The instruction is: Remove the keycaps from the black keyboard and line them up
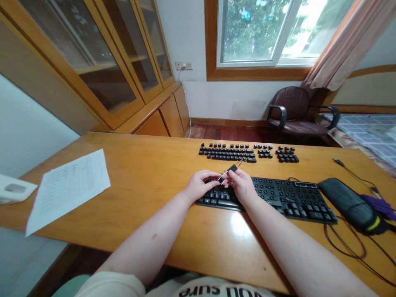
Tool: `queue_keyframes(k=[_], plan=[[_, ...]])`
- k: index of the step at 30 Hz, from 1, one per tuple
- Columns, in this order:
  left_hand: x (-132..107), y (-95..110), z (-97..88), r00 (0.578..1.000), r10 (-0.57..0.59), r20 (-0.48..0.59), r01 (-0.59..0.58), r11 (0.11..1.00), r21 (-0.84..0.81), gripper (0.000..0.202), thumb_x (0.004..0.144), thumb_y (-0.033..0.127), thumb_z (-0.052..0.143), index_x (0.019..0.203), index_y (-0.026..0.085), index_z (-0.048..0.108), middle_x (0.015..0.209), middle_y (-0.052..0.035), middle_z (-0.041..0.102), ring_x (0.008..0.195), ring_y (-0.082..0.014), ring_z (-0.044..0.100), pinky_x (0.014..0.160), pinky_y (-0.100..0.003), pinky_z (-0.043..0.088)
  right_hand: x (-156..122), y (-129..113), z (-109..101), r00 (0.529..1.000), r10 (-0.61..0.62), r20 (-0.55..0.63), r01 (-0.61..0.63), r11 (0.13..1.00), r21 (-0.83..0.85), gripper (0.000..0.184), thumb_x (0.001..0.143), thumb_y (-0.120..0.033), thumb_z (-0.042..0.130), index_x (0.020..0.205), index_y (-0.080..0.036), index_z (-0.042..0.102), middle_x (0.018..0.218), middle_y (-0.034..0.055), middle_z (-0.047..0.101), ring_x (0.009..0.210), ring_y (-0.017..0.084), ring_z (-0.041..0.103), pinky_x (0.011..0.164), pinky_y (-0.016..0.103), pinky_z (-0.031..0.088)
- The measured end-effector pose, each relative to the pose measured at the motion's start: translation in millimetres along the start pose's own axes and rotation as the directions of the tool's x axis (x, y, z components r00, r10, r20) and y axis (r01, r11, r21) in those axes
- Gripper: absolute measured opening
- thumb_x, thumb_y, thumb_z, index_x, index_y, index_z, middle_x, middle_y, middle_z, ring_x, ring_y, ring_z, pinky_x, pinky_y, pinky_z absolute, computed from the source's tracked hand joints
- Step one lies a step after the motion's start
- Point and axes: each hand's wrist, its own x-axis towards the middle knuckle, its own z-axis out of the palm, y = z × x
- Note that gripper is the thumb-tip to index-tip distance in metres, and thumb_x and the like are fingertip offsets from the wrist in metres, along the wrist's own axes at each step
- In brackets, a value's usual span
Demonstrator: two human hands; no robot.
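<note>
Above the black keyboard (pixel 291 199), my right hand (pixel 244 187) grips a keycap puller (pixel 232 168) with a black handle and thin metal wires at both ends. The puller is tilted, its near end pointing down to the left. A small black keycap (pixel 220 180) sits at that end. My left hand (pixel 201 185) is closed there, with thumb and fingertips pinching the keycap. The keyboard's bottom rows still carry keys, while bare switch sockets show on its upper right part. My hands and forearms hide part of the keyboard's left and middle.
Loose black keycaps (pixel 227 152) lie in rows behind the keyboard. To its right are a black pouch (pixel 348 202), a purple cloth (pixel 379 205), and a cable (pixel 346 252). Paper sheets (pixel 69 185) and a white object (pixel 15 189) lie at left. An armchair (pixel 293 111) stands beyond the desk.
</note>
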Motion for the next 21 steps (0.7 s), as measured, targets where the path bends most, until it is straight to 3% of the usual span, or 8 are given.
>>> queue_keyframes(k=[7, 14, 18, 21], plan=[[0, -4, -0.1, 0.999, -0.029, -0.040, 0.029, 0.999, 0.015, 0.023, 0.068, 0.028, 0.072, 0.088, 0.016, 0.070, 0.087, -0.0070, 0.069, 0.083, -0.0186, 0.063, 0.080, -0.031, 0.051, -2, -2, 3, 1.000, -0.012, -0.005, 0.012, 1.000, 0.006, 0.026, 0.073, -0.040, 0.067, 0.083, -0.016, 0.062, 0.067, 0.0037, 0.069, 0.054, 0.014, 0.061, 0.054, 0.028, 0.051], [3, -2, -1.5, 0.997, 0.076, -0.028, -0.074, 0.996, 0.051, 0.020, 0.075, 0.020, 0.061, 0.093, 0.019, 0.069, 0.091, -0.0058, 0.063, 0.088, -0.0166, 0.060, 0.082, -0.030, 0.049, -1, -3, 3, 0.992, -0.064, -0.107, 0.067, 0.998, 0.020, 0.023, 0.074, -0.038, 0.066, 0.081, -0.017, 0.061, 0.066, 0.0031, 0.068, 0.053, 0.013, 0.060, 0.051, 0.026, 0.048], [10, -18, -6.8, 0.968, -0.125, -0.217, 0.118, 0.992, -0.045, 0.021, 0.069, 0.021, 0.063, 0.089, 0.016, 0.065, 0.087, -0.0042, 0.063, 0.079, -0.0145, 0.061, 0.076, -0.028, 0.050, 0, -1, 1, 0.987, -0.084, -0.140, 0.086, 0.996, 0.007, 0.021, 0.077, -0.037, 0.062, 0.082, -0.017, 0.060, 0.068, 0.0034, 0.068, 0.050, 0.012, 0.057, 0.049, 0.025, 0.046], [16, -28, -15.2, 0.930, -0.251, -0.269, 0.219, 0.965, -0.144, 0.024, 0.068, 0.028, 0.066, 0.087, 0.015, 0.062, 0.081, -0.0032, 0.065, 0.076, -0.0151, 0.062, 0.075, -0.029, 0.050, 1, 0, 0, 0.987, -0.090, -0.135, 0.088, 0.996, -0.016, 0.020, 0.078, -0.036, 0.062, 0.083, -0.016, 0.059, 0.068, 0.0032, 0.067, 0.049, 0.011, 0.055, 0.048, 0.025, 0.045]])
